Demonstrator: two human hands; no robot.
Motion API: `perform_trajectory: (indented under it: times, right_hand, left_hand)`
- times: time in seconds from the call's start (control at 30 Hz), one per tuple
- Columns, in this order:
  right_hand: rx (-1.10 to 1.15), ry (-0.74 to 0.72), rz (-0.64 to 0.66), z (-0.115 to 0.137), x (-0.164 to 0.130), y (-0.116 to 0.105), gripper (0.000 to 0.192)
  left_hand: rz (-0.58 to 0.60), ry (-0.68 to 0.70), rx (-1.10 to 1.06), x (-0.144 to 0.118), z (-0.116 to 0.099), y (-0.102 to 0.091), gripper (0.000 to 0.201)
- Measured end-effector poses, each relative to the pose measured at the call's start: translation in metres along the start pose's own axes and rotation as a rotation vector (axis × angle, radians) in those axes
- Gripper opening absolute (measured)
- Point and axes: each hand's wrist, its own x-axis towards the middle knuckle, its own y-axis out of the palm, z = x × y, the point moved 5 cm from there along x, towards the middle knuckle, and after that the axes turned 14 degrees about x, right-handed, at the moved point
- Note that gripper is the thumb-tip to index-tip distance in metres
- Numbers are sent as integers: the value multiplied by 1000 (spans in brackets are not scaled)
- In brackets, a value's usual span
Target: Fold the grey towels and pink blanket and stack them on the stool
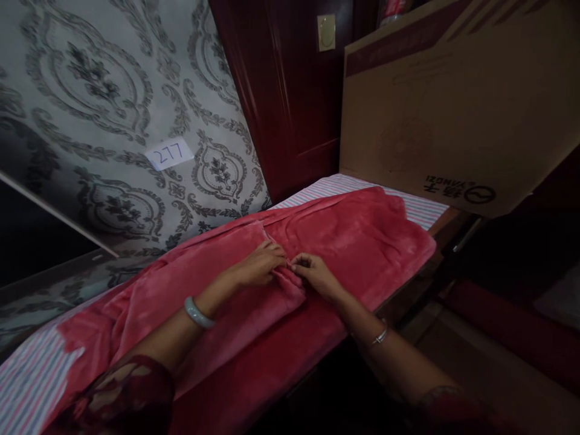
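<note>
A bunched fold of the red fleece blanket is pinched between the two hands at the middle of the bed. The left hand is laid palm down on the cloth, its fingers curled over the raised fold; the right hand is closed on the same fold from the other side, thumb and fingers drawn together on the fabric. The two hands are almost touching, with only the gathered ridge of cloth between them. A pale bangle is worn on the left wrist and a thin bracelet on the right.

The blanket is spread outward from the grip in both directions, across the striped sheet, which is left uncovered at the far end and at the near left corner. The near edge of the blanket is draped over the side of the bed.

A large cardboard box is stood at the far end of the bed, just beyond the cloth. A patterned wall bearing a paper label marked 277 is seen along the left side, and a dark red door behind.
</note>
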Motion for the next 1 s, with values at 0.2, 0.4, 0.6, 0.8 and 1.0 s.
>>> perform_trajectory:
  times: [0.2,0.4,0.6,0.8,1.0]
  right_hand:
    - [-13,69,122,6,-4,13,54]
    - [-320,115,140,-6,5,20,39]
    - [-499,164,108,-11,4,11,26]
    - [-760,88,35,-4,11,8,47]
    - [-1014,73,31,-3,22,19,25]
  left_hand:
    - [38,-18,9,5,2,2,29]
    - [-104,-163,42,-5,-6,-9,34]
    - [-377,-601,15,-129,4,-12,48]
    - [-646,-1464,-177,-325,0,37,48]
    - [-728,-1579,-702,-351,-27,80,48]
